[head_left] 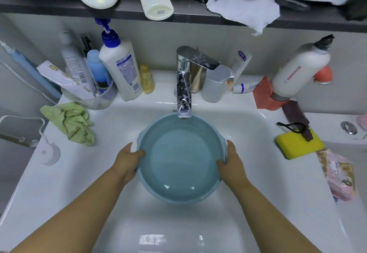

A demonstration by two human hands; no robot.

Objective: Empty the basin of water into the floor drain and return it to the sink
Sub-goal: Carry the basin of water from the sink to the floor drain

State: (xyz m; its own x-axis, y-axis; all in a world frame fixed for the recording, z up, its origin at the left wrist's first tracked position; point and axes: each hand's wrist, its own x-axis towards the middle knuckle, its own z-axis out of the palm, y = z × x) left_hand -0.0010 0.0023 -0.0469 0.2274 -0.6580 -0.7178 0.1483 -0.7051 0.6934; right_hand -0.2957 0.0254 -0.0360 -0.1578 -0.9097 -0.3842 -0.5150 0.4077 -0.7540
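Note:
A round light-blue basin [179, 195] holding clear water sits in the white sink [103, 203], directly under the chrome tap [184, 98]. My left hand [129, 162] grips the basin's left rim, thumb over the edge. My right hand [230, 163] grips the right rim the same way. Both forearms reach in from the bottom of the view. The floor drain is out of sight.
Bottles [121, 68], a grey cup [215, 86] and tubes crowd the ledge behind the sink. A green cloth [73, 122] lies on the left rim. A yellow sponge [299, 143] and a dark comb [296, 117] lie on the right. A shelf [127, 8] with bottles overhangs above.

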